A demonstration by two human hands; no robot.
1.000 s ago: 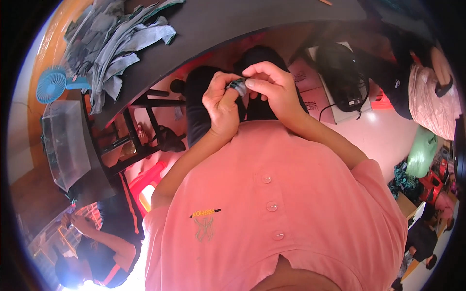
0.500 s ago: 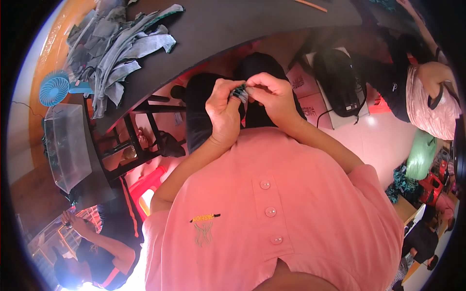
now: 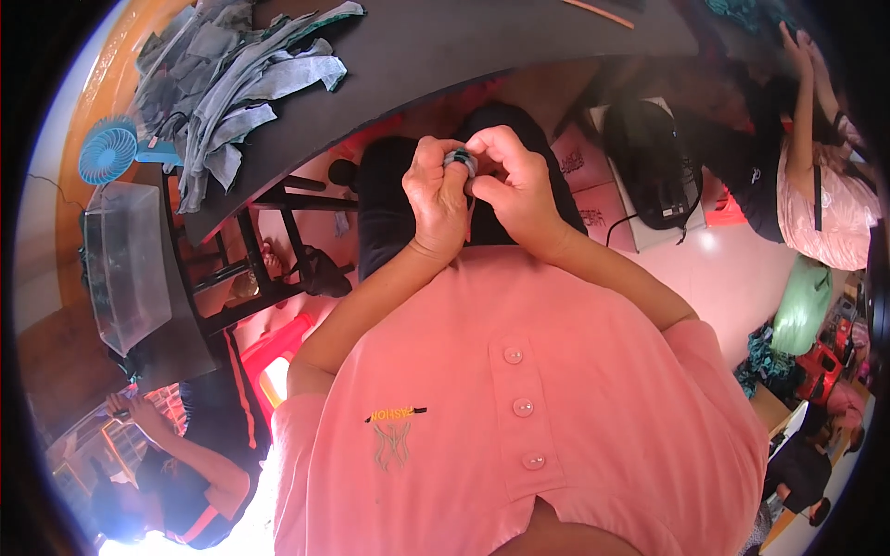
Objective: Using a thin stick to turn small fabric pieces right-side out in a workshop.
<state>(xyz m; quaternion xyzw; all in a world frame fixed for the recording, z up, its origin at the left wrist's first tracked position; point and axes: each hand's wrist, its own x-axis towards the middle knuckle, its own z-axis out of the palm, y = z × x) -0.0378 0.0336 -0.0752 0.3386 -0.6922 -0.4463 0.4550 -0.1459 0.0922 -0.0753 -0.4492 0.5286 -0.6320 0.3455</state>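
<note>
Above my lap, both hands meet around a small grey and dark green piece of cloth that looks rolled or bunched up. My left hand is closed on it, with the thumb lying against its near side. From the other side, my right hand has its thumb and forefinger curled at the cloth's right edge; its other fingers are bent and partly hidden. On the dark table beyond my knees lies a loose pile of grey-green cloth strips.
A blue fan and a clear plastic box are at the left. Black table legs stand left of my knees. A black bag lies right, near a person in a pink top. Another person is lower left.
The cloth has become more compact, with less hanging between my hands. My right fingers have shifted around its top and side. At the right, the other person's arms have moved.
</note>
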